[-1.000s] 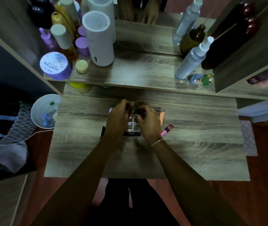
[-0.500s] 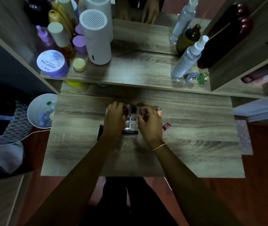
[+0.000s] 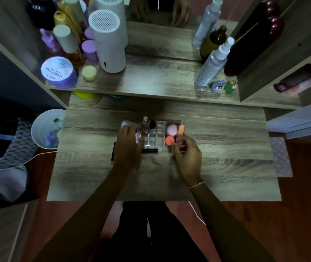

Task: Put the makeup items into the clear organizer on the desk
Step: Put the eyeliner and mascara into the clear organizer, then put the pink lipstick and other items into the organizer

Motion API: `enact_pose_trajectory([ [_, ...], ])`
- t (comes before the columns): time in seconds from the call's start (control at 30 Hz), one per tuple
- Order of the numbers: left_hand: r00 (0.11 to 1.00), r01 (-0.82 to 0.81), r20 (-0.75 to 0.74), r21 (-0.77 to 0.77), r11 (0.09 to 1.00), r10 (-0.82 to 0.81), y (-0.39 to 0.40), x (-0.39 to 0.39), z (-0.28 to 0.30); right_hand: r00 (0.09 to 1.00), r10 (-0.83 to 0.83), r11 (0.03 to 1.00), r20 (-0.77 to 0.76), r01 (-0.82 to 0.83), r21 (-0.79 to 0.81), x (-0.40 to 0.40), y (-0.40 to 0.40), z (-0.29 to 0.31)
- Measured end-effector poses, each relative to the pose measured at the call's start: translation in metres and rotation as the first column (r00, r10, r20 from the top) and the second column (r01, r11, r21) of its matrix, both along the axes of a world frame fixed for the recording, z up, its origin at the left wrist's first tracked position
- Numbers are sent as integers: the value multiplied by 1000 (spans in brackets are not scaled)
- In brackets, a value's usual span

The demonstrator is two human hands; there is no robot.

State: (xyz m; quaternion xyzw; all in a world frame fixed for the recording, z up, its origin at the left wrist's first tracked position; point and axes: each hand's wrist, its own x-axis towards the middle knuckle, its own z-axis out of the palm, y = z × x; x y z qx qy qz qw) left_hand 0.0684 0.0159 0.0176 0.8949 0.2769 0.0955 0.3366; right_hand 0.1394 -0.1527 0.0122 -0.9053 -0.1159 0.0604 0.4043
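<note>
The clear organizer [image 3: 156, 137] stands mid-desk with several small compartments. In it are a pink puff [image 3: 172, 129], an orange puff [image 3: 169, 140], an upright orange stick [image 3: 181, 129], a black-capped bottle [image 3: 152, 124] and a slim tube [image 3: 145, 121]. My left hand [image 3: 129, 146] curls over a white tube with pink lettering [image 3: 137, 137] at the organizer's left end. My right hand [image 3: 187, 156] is at the organizer's front right corner, fingers closed around a small pink lipstick tube [image 3: 182, 148]. A black pencil [image 3: 150, 150] lies against the organizer's front.
A dark flat item [image 3: 113, 154] lies left of my left hand. The raised shelf behind holds a white cylinder [image 3: 109, 44], a purple jar [image 3: 58, 72], spray bottles [image 3: 213, 63] and two small figurines [image 3: 224, 86]. A white bin [image 3: 43, 129] stands left of the desk.
Both hands were together over the organizer's middle; they have parted. My right hand moved right and down onto the pink lipstick tube, and the puffs and the orange stick are now uncovered.
</note>
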Motion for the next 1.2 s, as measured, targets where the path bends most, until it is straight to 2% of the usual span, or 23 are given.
enact_pose_trajectory([
  [0.1, 976, 210, -94, 155, 965, -198, -17, -28, -11, 990, -127, 991, -69, 124, -44, -3, -16, -12],
  [0.17, 941, 323, -157, 148, 935, -300, -25, -38, -19, 984, -159, 985, -81, 152, -85, -6, -24, -20],
  [0.27, 935, 339, -152, 121, 933, -320, -32, -40, -27, 987, -108, 986, -118, 91, -138, -13, -31, -30],
  [0.4, 906, 387, -255, 179, 905, -337, -34, -38, -30, 985, -11, 980, -173, -23, -196, -21, -36, -36],
  [0.57, 868, 430, -379, 252, 867, -321, -32, -40, -30, 984, -95, 938, -152, 37, -344, -28, -44, -40],
  [0.67, 864, 431, -393, 251, 867, -316, -32, -50, -31, 977, -142, 942, -158, 84, -325, -33, -53, -39],
  [0.83, 880, 394, -362, 200, 897, -306, -33, -66, -31, 948, -176, 963, -266, 110, -245, -39, -61, -33],
  [0.93, 918, 344, -250, 120, 931, -307, -34, -66, -24, 939, -157, 971, -306, 90, -221, -41, -61, -32],
  [1.03, 943, 320, -121, 72, 945, -310, -33, -62, -14, 925, -121, 990, -359, 84, -118, -41, -53, -28],
  [1.13, 977, 210, -18, -60, 976, -212, -32, -50, -6, 914, -96, 995, -395, 81, -55, -38, -40, -23],
  [1.2, 990, 137, -2, -139, 981, -138, -28, -38, -1, 909, -99, 995, -405, 103, -13, -34, -31, -21],
])
